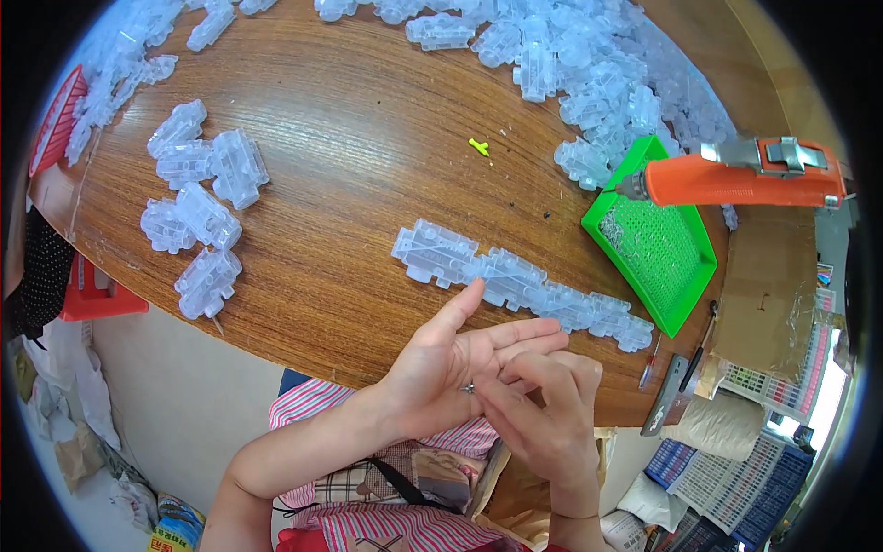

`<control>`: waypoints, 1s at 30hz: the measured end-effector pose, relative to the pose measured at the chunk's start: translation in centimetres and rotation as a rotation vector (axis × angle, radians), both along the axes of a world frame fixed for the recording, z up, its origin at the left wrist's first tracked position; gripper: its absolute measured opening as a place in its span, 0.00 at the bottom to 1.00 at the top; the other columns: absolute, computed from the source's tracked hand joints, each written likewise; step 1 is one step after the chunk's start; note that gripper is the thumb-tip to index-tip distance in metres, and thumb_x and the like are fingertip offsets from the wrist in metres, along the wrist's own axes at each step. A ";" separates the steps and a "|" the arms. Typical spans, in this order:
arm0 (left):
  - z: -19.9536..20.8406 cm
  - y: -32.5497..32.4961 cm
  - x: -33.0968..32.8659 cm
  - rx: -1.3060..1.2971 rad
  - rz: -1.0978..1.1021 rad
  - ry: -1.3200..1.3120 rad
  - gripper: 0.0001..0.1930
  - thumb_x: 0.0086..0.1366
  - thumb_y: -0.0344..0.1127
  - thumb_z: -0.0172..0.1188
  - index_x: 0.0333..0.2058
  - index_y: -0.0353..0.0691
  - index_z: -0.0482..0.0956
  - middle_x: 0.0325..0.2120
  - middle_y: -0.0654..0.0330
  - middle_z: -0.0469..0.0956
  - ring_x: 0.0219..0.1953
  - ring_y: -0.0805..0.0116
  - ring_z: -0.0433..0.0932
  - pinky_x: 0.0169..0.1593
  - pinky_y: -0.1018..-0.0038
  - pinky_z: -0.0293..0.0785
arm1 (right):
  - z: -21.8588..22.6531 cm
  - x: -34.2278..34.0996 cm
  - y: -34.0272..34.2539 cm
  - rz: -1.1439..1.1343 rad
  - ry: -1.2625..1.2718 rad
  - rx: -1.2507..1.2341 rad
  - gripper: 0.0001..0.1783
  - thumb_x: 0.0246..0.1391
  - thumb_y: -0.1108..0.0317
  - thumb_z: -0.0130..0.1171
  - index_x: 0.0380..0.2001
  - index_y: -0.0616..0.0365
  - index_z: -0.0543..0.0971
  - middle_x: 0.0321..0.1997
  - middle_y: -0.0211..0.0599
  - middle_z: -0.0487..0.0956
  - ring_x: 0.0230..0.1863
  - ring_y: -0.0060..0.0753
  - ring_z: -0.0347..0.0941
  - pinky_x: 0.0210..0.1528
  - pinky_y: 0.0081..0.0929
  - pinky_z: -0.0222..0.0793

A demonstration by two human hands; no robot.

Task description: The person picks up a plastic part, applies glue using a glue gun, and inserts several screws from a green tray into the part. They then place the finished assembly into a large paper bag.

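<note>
My left hand (pixel 451 363) is palm up with its fingers stretched out, just past the table's near edge. A few small silvery screws (pixel 468 388) lie in its palm. Over that palm my right hand (pixel 547 405) is closed, thumb and fingertips pinched together; whatever is between them is too small to make out. Beyond both hands, a slanting row of clear plastic housings (pixel 515 279) lies on the brown wooden table (pixel 340 202). The left fingertips are close to this row.
A green perforated tray (pixel 658 248) with small metal bits stands at the right, under an orange electric screwdriver (pixel 736 180). Heaped clear housings (pixel 598 74) cover the far side. More housings (pixel 207 216) lie at left. A small yellow-green piece (pixel 479 147) sits mid-table.
</note>
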State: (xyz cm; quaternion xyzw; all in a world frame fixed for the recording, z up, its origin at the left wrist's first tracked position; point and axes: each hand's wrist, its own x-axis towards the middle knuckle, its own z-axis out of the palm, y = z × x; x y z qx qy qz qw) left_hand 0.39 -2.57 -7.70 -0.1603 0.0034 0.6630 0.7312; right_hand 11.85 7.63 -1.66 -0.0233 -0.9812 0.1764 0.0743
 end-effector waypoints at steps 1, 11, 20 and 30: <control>0.0 0.0 0.0 -0.003 0.008 -0.007 0.44 0.68 0.69 0.32 0.65 0.34 0.57 0.61 0.54 0.65 0.60 0.65 0.68 0.64 0.67 0.60 | 0.0 -0.1 0.0 -0.001 -0.004 0.028 0.15 0.37 0.70 0.69 0.34 0.49 0.83 0.42 0.22 0.72 0.43 0.31 0.67 0.41 0.31 0.58; 1.2 -0.2 -0.4 -0.240 -0.089 0.325 0.25 0.74 0.50 0.42 0.54 0.32 0.70 0.51 0.49 0.76 0.53 0.63 0.76 0.59 0.67 0.71 | -2.3 -1.6 2.5 -0.277 0.231 -0.344 0.12 0.38 0.73 0.68 0.31 0.50 0.84 0.44 0.40 0.67 0.40 0.34 0.60 0.38 0.27 0.56; 0.8 -1.1 -0.2 -0.334 0.073 0.479 0.24 0.72 0.50 0.47 0.47 0.30 0.75 0.43 0.53 0.79 0.46 0.69 0.79 0.54 0.73 0.76 | -1.0 -3.9 2.3 -0.190 0.162 -0.119 0.10 0.36 0.72 0.69 0.27 0.50 0.82 0.43 0.39 0.69 0.42 0.38 0.63 0.39 0.31 0.59; 1.3 -1.9 -1.6 -0.387 0.073 0.363 0.25 0.74 0.44 0.40 0.55 0.24 0.66 0.52 0.42 0.73 0.55 0.59 0.75 0.61 0.67 0.71 | -3.7 -6.7 4.1 -0.220 0.160 -0.248 0.09 0.38 0.73 0.69 0.26 0.50 0.82 0.45 0.35 0.67 0.41 0.35 0.58 0.43 0.29 0.58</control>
